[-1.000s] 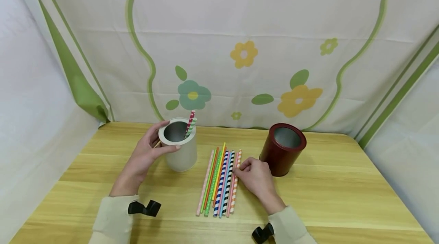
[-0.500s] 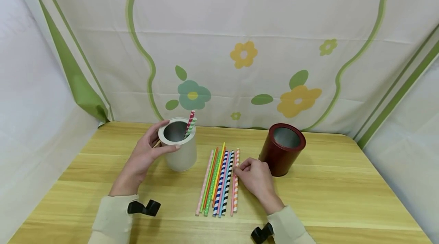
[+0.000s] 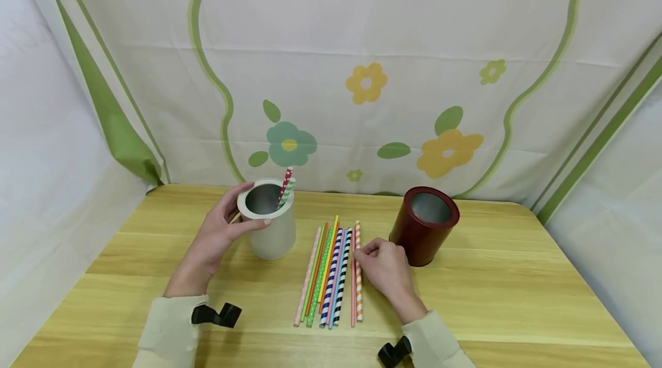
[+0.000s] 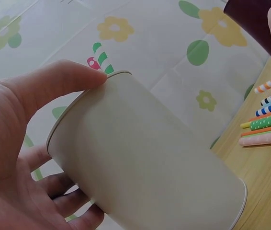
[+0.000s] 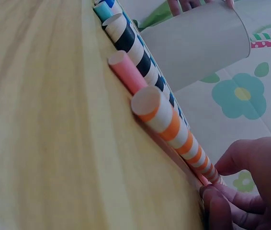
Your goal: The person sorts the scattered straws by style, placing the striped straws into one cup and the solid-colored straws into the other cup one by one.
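My left hand (image 3: 217,236) holds a white can (image 3: 274,240) at its rim, thumb on the near side and fingers round the far left. Inside lean a red dotted paper straw (image 3: 286,179) and a green striped one (image 3: 288,188). With thumb and fingertips, my right hand (image 3: 388,267) pinches an orange-and-white striped paper straw (image 3: 359,299) at the right end of a row; in the right wrist view (image 5: 186,139) it lies along the table. A plain pink straw (image 3: 353,299) lies close beside it. Black striped (image 3: 340,287), blue striped (image 3: 327,293) and several other straws lie to the left.
A dark red can (image 3: 421,236) stands just behind and right of my right hand, its mouth showing a grey inside. The wooden table (image 3: 517,287) ends at a floral cloth (image 3: 310,80) hung behind. White cloth walls rise at both sides.
The orange striped straw and the plain pink straw have shifted relative to the row, leaving a gap beside the black striped straw. My left hand and the white can stay put.
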Demonstrator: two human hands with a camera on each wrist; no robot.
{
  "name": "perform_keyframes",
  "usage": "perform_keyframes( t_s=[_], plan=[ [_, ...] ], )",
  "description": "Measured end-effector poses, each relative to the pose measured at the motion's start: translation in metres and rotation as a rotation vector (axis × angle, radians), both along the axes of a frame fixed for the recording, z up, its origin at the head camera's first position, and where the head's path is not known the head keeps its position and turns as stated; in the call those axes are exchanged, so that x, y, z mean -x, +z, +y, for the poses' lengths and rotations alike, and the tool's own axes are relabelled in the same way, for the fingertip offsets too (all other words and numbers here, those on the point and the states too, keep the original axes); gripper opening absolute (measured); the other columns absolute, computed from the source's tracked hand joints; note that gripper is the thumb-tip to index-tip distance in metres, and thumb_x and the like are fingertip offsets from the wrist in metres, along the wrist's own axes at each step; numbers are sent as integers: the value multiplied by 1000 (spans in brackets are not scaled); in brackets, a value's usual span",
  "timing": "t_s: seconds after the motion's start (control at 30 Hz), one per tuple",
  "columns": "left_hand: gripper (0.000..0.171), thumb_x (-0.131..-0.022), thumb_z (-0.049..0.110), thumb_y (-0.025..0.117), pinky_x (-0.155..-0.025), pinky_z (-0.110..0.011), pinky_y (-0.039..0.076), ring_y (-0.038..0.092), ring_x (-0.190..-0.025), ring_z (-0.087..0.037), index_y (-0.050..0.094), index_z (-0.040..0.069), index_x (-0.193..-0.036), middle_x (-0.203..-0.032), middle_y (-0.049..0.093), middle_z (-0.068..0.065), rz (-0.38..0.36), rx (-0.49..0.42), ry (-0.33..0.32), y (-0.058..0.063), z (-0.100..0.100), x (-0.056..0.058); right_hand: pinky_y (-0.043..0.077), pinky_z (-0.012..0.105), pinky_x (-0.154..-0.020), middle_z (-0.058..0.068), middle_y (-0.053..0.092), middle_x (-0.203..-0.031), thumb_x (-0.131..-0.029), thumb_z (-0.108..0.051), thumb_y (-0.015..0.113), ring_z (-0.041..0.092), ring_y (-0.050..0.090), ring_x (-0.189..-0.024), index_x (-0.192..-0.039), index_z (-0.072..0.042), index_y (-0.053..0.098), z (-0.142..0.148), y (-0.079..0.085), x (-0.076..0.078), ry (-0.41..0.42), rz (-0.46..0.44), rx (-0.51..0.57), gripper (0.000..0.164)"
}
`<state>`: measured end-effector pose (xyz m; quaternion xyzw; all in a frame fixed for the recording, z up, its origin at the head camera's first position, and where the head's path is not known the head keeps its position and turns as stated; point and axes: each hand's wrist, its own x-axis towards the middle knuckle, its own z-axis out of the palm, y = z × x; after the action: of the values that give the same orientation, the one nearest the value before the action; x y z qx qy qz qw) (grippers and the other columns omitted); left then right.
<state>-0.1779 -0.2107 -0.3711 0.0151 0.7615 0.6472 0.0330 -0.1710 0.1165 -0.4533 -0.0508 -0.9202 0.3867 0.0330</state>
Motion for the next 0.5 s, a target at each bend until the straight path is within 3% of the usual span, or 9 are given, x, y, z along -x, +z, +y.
perform_keyframes(
  t_s=[0.3, 0.5],
  plan=[
    [92, -94, 15, 83, -117, -40, 37, 32, -160, -34, 32, 23, -170, -175, 34, -7, 3, -1, -3, -1, 2, -1, 50, 29, -50, 1, 69, -67, -94, -25, 76, 15, 62, -53, -90, -12, 76, 2, 6, -1, -14, -64, 231, 13],
    [93, -93, 12, 82, -121, -46, 34, 31, -160, -32, 30, 22, -170, -175, 34, -6, -1, -16, 16, 0, 2, -1, 47, 27, -52, 2, 70, -70, -96, -25, 76, 17, 65, -58, -95, -12, 77, 5, 13, 1, 2, -61, 308, 13]
  ],
)
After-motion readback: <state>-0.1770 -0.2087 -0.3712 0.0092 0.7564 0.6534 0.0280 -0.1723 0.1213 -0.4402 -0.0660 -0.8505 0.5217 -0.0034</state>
